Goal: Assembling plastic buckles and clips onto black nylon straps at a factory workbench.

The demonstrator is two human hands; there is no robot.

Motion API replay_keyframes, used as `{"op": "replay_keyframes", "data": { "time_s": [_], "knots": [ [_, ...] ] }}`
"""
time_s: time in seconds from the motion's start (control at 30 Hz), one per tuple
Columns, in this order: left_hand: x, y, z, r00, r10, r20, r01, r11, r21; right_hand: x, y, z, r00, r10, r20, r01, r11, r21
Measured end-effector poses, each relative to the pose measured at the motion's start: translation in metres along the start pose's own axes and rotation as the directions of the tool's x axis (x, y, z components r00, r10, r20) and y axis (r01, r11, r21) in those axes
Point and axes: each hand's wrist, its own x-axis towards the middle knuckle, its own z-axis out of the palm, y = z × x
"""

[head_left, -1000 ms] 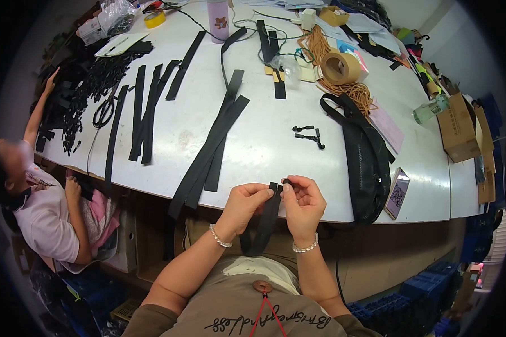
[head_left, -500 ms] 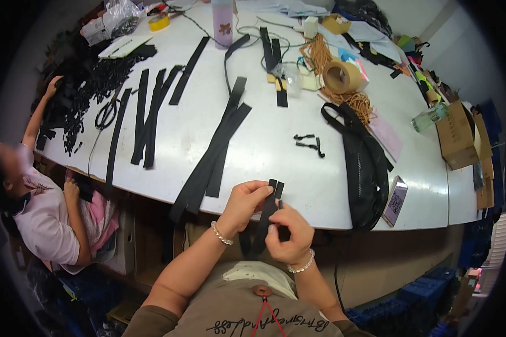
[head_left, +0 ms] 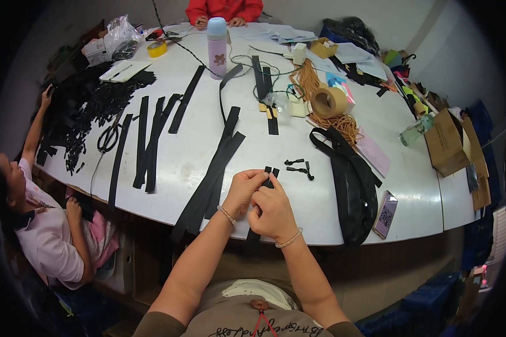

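Note:
Over the table's near edge, both my hands are at one black webbing strip. Its two narrow ends poke up past my fingertips, and its length hangs below my hands. My left hand is closed, pinching the strip near those ends. My right hand is closed against it from the right, index finger on the strip's upper end; whether a small piece is hidden in its fingers I cannot tell. Just beyond lie several small black toggle-like pieces. Longer black strips lie crossed to the left of my hands.
A black bag and a phone lie at right. Tan cord, a tape roll and a bottle stand farther back. Scissors lie left, near a seated co-worker; a person in red is opposite.
My view has tilted up, showing the person in red. My right hand has moved in against my left, and the small black piece seen at its fingers is now out of sight.

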Motion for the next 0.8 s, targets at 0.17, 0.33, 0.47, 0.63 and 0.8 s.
{"op": "replay_keyframes", "data": {
  "time_s": [0.17,0.33,0.47,0.63,0.8],
  "knots": [
    [0.006,-0.010,-0.001,0.996,0.087,-0.037,-0.085,0.995,0.051,0.001,0.008,0.000,0.999,-0.003,0.052,0.003,1.000,0.012],
    [0.009,-0.017,-0.002,0.991,0.127,-0.043,-0.124,0.990,0.061,0.003,0.012,-0.002,0.999,0.001,0.036,0.000,1.000,-0.005],
    [0.008,-0.019,0.002,0.992,0.114,-0.049,-0.109,0.990,0.091,0.002,0.015,-0.003,1.000,0.010,0.024,-0.009,1.000,-0.020],
    [0.008,-0.016,0.003,0.993,0.098,-0.070,-0.092,0.992,0.086,0.006,0.015,-0.007,0.994,0.019,0.104,-0.014,0.999,-0.045],
    [0.009,-0.017,0.000,0.993,0.106,-0.043,-0.102,0.990,0.093,0.008,0.017,-0.007,0.992,0.027,0.119,-0.022,0.999,-0.044]
  ]
}}
